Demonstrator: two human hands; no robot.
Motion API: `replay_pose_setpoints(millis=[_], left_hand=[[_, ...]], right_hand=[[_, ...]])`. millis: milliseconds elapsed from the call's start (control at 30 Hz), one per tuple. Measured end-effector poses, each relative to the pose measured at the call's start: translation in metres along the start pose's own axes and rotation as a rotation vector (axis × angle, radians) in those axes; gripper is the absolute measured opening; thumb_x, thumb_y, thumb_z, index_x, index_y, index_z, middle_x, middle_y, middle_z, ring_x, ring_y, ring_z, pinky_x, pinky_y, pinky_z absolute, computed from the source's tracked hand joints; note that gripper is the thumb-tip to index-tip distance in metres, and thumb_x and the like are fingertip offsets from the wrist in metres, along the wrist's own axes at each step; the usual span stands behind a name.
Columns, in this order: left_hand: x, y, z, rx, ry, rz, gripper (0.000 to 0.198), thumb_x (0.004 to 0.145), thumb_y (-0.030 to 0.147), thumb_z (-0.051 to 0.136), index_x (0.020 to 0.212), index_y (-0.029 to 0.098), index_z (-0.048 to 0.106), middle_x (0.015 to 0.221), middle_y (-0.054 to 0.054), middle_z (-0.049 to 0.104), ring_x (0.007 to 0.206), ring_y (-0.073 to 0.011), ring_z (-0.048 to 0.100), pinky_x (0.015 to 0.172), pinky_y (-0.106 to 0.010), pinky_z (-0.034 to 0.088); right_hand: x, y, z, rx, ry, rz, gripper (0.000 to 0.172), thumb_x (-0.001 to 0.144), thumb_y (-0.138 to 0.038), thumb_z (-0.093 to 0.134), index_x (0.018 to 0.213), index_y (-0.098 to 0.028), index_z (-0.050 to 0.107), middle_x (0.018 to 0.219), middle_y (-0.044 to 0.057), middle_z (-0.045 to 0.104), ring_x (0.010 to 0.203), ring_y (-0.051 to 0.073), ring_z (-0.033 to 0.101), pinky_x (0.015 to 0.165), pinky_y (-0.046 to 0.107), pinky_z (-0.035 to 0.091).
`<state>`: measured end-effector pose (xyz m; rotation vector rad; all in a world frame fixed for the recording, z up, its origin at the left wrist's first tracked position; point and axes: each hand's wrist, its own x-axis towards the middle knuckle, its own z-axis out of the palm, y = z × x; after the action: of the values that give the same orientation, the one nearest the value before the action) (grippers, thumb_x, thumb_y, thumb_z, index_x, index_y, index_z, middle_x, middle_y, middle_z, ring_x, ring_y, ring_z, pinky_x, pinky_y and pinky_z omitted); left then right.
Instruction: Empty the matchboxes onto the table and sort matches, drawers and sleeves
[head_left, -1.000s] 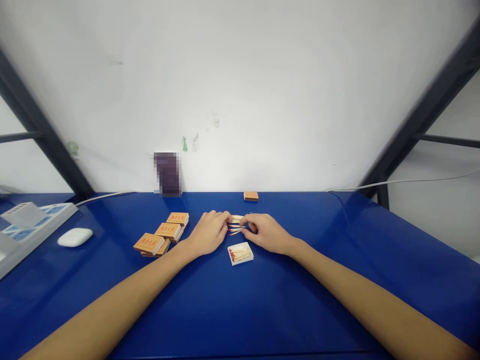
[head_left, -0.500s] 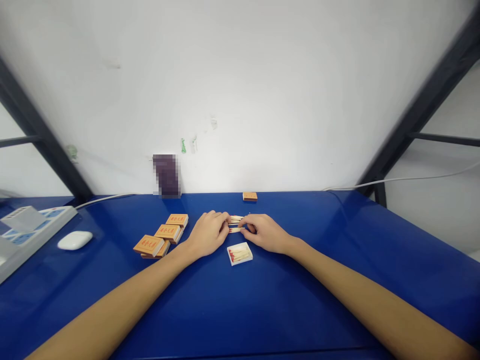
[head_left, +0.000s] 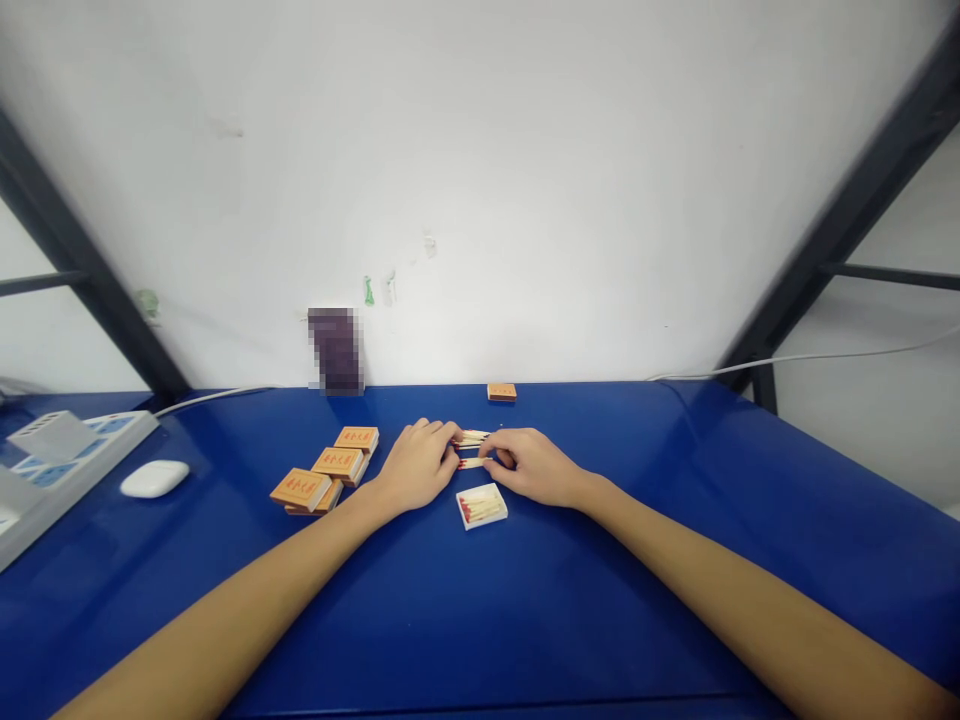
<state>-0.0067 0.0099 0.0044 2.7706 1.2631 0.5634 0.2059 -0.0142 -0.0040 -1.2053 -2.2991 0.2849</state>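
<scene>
On the blue table both my hands meet over a small bunch of red-tipped matches. My left hand is curled, its fingertips pressed against the red ends of the matches. My right hand pinches the other ends between thumb and fingers. Just in front of the hands lies an open white matchbox tray with matches in it. Several orange matchboxes lie in a loose pile left of my left hand. One more orange matchbox sits farther back near the wall.
A white earbud case and a white-and-blue power strip lie at the far left. A blurred dark object stands against the white wall. Dark frame bars slant up at both sides, and cables run along the table's back edge.
The loose matches between my fingers have been drawn closer together into a tighter bunch. Both hands stay at the same spot.
</scene>
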Motion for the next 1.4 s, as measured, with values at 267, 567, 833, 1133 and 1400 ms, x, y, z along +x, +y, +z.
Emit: replay_pose_setpoints(millis=[267,567,833,1133,1400], left_hand=[[0.0004,-0.001,0.0008,0.019,-0.008,-0.006,0.018,0.091,0.019,0.044,0.103,0.02,0.058,0.096,-0.004,0.068,0.089,-0.0228,0.055,0.08,-0.037,0.04],[-0.0003,-0.0009,0.0016,0.048,-0.021,0.011,0.021,0.09,0.017,0.045,0.107,0.02,0.058,0.095,-0.004,0.068,0.088,-0.0231,0.055,0.077,-0.036,0.039],[-0.0006,-0.0008,0.0006,0.063,-0.022,0.02,0.021,0.091,0.017,0.044,0.106,0.02,0.058,0.092,-0.004,0.067,0.087,-0.0228,0.056,0.076,-0.036,0.039],[-0.0005,-0.0028,0.0025,0.033,-0.027,0.049,0.02,0.091,0.017,0.043,0.103,0.02,0.059,0.091,-0.003,0.067,0.084,-0.0215,0.056,0.075,-0.035,0.039],[0.0001,-0.0023,0.0009,0.02,-0.043,0.051,0.022,0.09,0.017,0.043,0.104,0.02,0.059,0.089,-0.003,0.067,0.083,-0.0216,0.057,0.076,-0.035,0.04]], right_hand=[[-0.001,-0.0046,-0.0032,0.001,-0.018,-0.01,0.01,0.082,-0.015,0.058,0.085,-0.018,0.067,0.059,-0.005,0.048,0.054,0.01,0.043,0.057,0.023,0.031],[-0.0018,0.0016,0.0006,-0.046,0.057,0.011,0.023,0.09,-0.017,0.05,0.102,-0.019,0.07,0.074,0.001,0.066,0.066,0.015,0.056,0.067,0.028,0.04],[-0.0006,0.0031,0.0022,-0.076,0.023,0.011,0.03,0.091,-0.016,0.047,0.111,-0.019,0.07,0.096,0.006,0.073,0.086,0.02,0.066,0.079,0.032,0.046],[-0.0005,0.0014,0.001,-0.092,0.004,0.024,0.036,0.089,-0.014,0.047,0.117,-0.017,0.07,0.086,0.005,0.073,0.076,0.019,0.065,0.083,0.034,0.046],[-0.0012,-0.0011,-0.0003,-0.091,-0.009,0.04,0.035,0.09,-0.014,0.047,0.116,-0.017,0.069,0.095,0.006,0.073,0.076,0.018,0.063,0.073,0.029,0.044]])
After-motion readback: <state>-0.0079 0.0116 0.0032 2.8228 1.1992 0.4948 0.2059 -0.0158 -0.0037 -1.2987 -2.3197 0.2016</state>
